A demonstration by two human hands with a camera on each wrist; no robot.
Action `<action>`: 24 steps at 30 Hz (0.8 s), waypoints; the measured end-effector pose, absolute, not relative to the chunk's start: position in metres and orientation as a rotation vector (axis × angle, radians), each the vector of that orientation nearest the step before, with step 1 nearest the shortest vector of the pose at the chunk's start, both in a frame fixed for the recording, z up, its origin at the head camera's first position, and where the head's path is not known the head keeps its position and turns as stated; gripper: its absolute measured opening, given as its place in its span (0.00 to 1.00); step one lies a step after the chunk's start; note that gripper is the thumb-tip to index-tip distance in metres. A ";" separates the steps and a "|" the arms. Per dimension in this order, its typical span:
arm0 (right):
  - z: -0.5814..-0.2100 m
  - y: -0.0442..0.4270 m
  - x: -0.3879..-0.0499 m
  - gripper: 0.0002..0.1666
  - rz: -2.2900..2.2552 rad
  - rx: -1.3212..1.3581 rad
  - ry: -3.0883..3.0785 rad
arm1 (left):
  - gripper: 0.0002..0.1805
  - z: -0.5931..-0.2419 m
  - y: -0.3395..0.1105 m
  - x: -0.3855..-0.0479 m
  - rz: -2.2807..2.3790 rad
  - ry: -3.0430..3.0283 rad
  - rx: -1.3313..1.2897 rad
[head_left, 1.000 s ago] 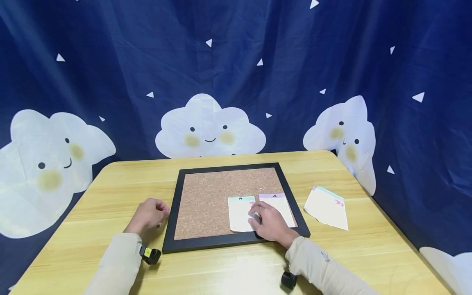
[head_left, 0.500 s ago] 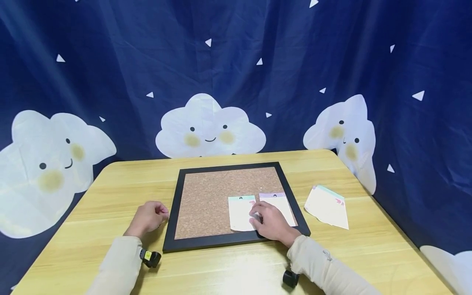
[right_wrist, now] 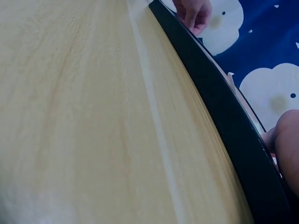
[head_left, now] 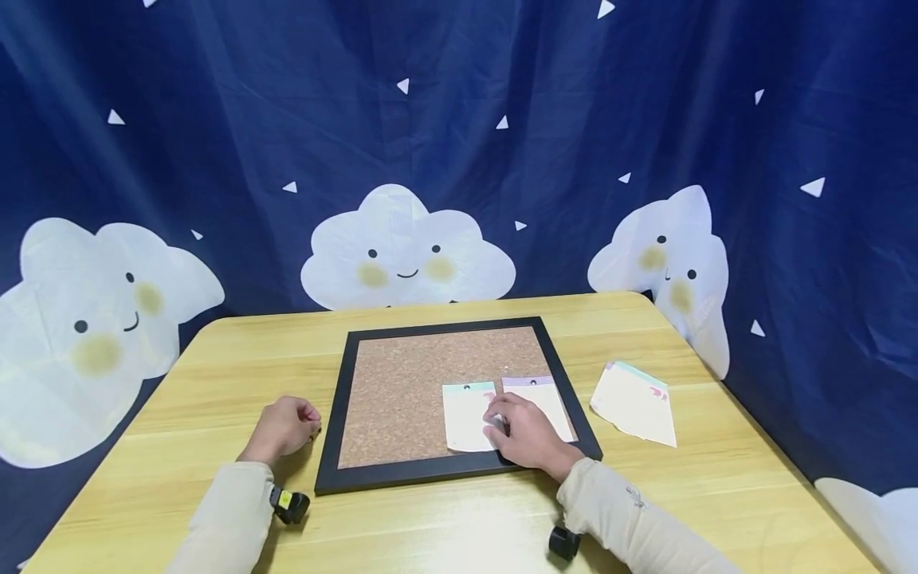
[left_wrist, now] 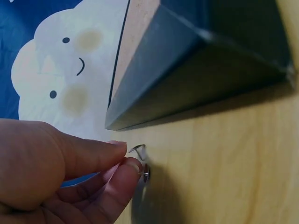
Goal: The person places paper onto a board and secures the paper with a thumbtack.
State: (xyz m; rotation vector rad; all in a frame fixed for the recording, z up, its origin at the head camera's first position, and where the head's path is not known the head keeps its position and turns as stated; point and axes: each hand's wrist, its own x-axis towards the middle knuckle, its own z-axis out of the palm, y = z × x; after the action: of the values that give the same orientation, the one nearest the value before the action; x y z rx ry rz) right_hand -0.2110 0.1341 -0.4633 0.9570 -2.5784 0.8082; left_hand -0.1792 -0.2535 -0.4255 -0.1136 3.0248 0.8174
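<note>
Thumbtacks in the left hand, right hand resting on a pinned note.
The left hand (head_left: 280, 430) pinches two small silvery metal thumbtacks (left_wrist: 147, 173) at its fingertips, just beside the black-framed tan corkboard (head_left: 402, 399) on the pale wooden desk (head_left: 402, 530); exactly how each is gripped is unclear. The right hand (head_left: 527, 434), fingers loosely bent with a narrow gap at the thumb, rests on a white paper note with a mint-green top strip (head_left: 464, 422). The thumbtacks look light, hard and slippery, best taken by the head's rim, clear of the point; the thin note would likely crease, so flat pressure suits it.
</note>
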 end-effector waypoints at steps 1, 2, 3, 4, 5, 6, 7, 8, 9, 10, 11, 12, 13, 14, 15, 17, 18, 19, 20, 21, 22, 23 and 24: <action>-0.463 0.134 -0.211 0.03 0.808 0.957 -2.580 | 0.04 -0.425 -0.253 -0.179 0.821 3.025 -0.111; -0.463 0.134 -0.211 0.03 0.811 0.958 -2.580 | 0.04 -0.424 -0.253 -0.179 0.825 3.024 -0.106; -0.463 0.135 -0.211 0.03 0.811 0.961 -2.578 | 0.04 -0.424 -0.252 -0.178 0.829 3.024 -0.101; -0.463 0.135 -0.211 0.03 0.813 0.969 -2.573 | 0.04 -0.423 -0.252 -0.178 0.831 3.025 -0.095; -0.463 0.135 -0.211 0.03 0.813 0.977 -2.568 | 0.04 -0.422 -0.251 -0.177 0.835 3.023 -0.092; -0.462 0.136 -0.212 0.04 0.822 0.982 -2.561 | 0.04 -0.420 -0.250 -0.177 0.838 3.024 -0.087; -0.462 0.136 -0.213 0.04 0.827 0.987 -2.556 | 0.03 -0.419 -0.249 -0.176 0.846 3.021 -0.086; -0.462 0.137 -0.214 0.03 0.838 0.990 -2.549 | 0.03 -0.417 -0.248 -0.175 0.847 3.023 -0.082; -0.461 0.138 -0.215 0.02 0.848 0.989 -2.542 | 0.03 -0.416 -0.247 -0.173 0.846 3.026 -0.077; -0.461 0.139 -0.217 0.02 0.859 0.982 -2.536 | 0.03 -0.414 -0.245 -0.171 0.850 3.023 -0.071; -0.460 0.141 -0.218 0.01 0.871 0.969 -2.532 | 0.03 -0.412 -0.243 -0.169 0.852 3.021 -0.066; -0.460 0.143 -0.219 0.02 0.883 0.949 -2.530 | 0.04 -0.410 -0.241 -0.167 0.853 3.022 -0.056; -0.460 0.145 -0.220 0.03 0.881 0.929 -2.530 | 0.04 -0.408 -0.239 -0.164 0.856 3.018 -0.046; -0.459 0.147 -0.221 0.04 0.890 0.911 -2.526 | 0.04 -0.407 -0.236 -0.160 0.850 3.019 -0.035; -0.459 0.150 -0.221 0.04 0.893 0.890 -2.526 | 0.05 -0.406 -0.234 -0.157 0.852 3.016 -0.023; -0.458 0.155 -0.223 0.04 0.900 0.850 -2.524 | 0.05 -0.404 -0.229 -0.150 0.858 2.997 -0.018; -0.457 0.158 -0.224 0.04 0.906 0.832 -2.522 | 0.06 -0.403 -0.226 -0.146 0.858 2.987 -0.012; -0.457 0.162 -0.225 0.04 0.906 0.815 -2.517 | 0.06 -0.402 -0.224 -0.143 0.856 2.976 -0.009; -0.456 0.165 -0.226 0.04 0.912 0.798 -2.509 | 0.07 -0.401 -0.222 -0.139 0.850 2.965 -0.010; -0.456 0.169 -0.227 0.05 0.910 0.772 -2.506 | 0.07 -0.401 -0.221 -0.136 0.846 2.955 -0.005; -0.456 0.173 -0.228 0.06 0.903 0.742 -2.502 | 0.08 -0.400 -0.219 -0.133 0.834 2.944 -0.004; -0.455 0.177 -0.229 0.07 0.894 0.707 -2.498 | 0.08 -0.400 -0.218 -0.130 0.822 2.938 0.004; -0.454 0.182 -0.230 0.07 0.883 0.668 -2.500 | 0.08 -0.400 -0.217 -0.127 0.807 2.938 0.015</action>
State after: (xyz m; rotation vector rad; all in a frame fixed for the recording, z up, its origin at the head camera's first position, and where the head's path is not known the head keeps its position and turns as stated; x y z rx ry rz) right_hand -0.2299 0.1820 -0.4541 0.6680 -2.5001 0.8828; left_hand -0.1272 -0.2165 -0.3996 0.0148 2.9375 0.8072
